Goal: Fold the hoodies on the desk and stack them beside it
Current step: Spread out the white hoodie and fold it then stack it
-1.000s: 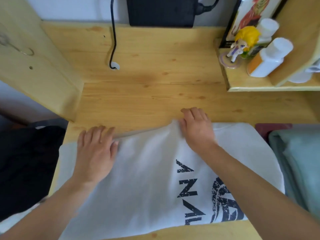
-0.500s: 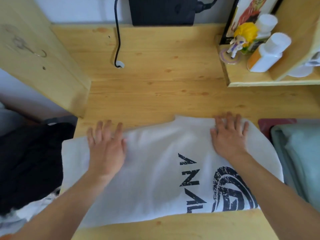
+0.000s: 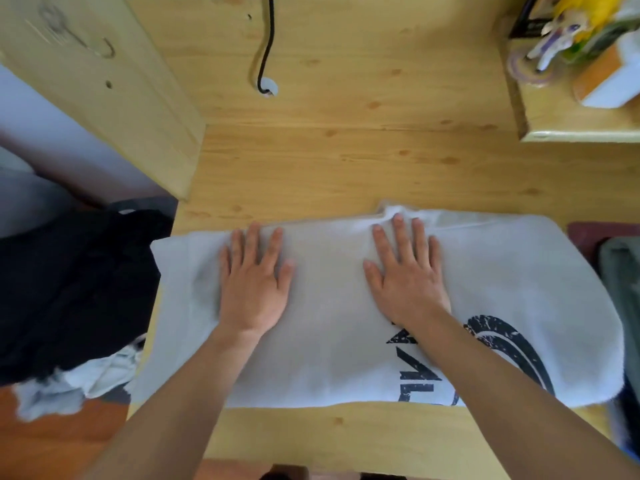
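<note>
A white hoodie (image 3: 329,341) with a black print at its right lies folded flat across the near part of the wooden desk (image 3: 346,150). My left hand (image 3: 254,282) presses flat on its left half, fingers straight and spread. My right hand (image 3: 405,275) lies flat on the middle, fingertips near the far folded edge. My right forearm covers part of the black print.
A pile of black and pale clothing (image 3: 69,296) sits off the desk's left edge. Teal and dark red fabric (image 3: 620,271) lies at the right edge. A small shelf (image 3: 571,129) with a figurine and bottles stands at the back right. A black cable (image 3: 266,46) enters a desk hole.
The view has tilted down and closer. My right hand has slid left from the hoodie's right part to its middle. My left hand stays flat on the left half.
</note>
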Motion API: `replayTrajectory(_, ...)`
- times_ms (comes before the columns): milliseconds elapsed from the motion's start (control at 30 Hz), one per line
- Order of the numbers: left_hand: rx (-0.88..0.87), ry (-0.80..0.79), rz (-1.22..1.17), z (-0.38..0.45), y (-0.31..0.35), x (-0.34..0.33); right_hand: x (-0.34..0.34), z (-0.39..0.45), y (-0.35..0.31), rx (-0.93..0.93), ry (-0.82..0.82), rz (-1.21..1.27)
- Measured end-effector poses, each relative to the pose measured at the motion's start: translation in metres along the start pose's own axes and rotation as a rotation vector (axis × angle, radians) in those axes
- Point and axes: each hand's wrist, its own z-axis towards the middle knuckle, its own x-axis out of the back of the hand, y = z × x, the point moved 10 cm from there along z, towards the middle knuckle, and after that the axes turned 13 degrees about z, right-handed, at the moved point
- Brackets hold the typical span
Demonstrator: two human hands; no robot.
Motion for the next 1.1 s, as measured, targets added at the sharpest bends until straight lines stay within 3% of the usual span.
replayTrajectory(100, -0.004, 0.141, 0.053, -0.069, -0.030, 0.018, 0.001, 0.000, 0.000, -0.006, 0.009, -0.008)
replayTrajectory(267, 0.112, -0.096, 0.099, -0.117, -0.077, -0.038, 0.009, -0.009, -0.012, -0.076, 0.029, 0.095)
replayTrajectory(400, 0.087, -0.133, 0.066, -0.109, -0.077, -0.050, 0.023, -0.070, -0.105, 0.050, 0.094, 0.772)
replayTrajectory(467, 0.100, -0.122, 0.056, -0.111, -0.078, -0.050, 0.005, -0.103, -0.121, -0.022, 0.086, 0.982)
replayTrajectory(600, 0.081, -0.168, 0.032, -0.105, -0.080, -0.056, -0.040, -0.112, -0.103, -0.144, 0.091, 0.913)
replayTrajectory(733, 0.091, -0.124, -0.108, -0.117, -0.098, -0.036, -0.019, -0.115, -0.090, -0.201, 0.114, 1.061)
replayTrajectory(833, 0.382, -0.118, -0.277, -0.145, -0.143, -0.027, 0.012, -0.148, -0.079, -0.055, 0.224, 0.656)
replayTrajectory(933, 0.537, -0.243, -0.434, -0.162, -0.163, -0.040, -0.019, -0.170, -0.068, -0.054, 0.071, 0.129)
replayTrajectory(1000, 0.586, -0.298, -0.544, -0.162, -0.164, -0.044, -0.044, -0.173, -0.059, -0.119, -0.033, 0.034)
replayTrajectory(1100, 0.740, -0.391, -0.797, -0.162, -0.164, -0.052, -0.047, -0.168, -0.063, -0.129, -0.042, -0.042)
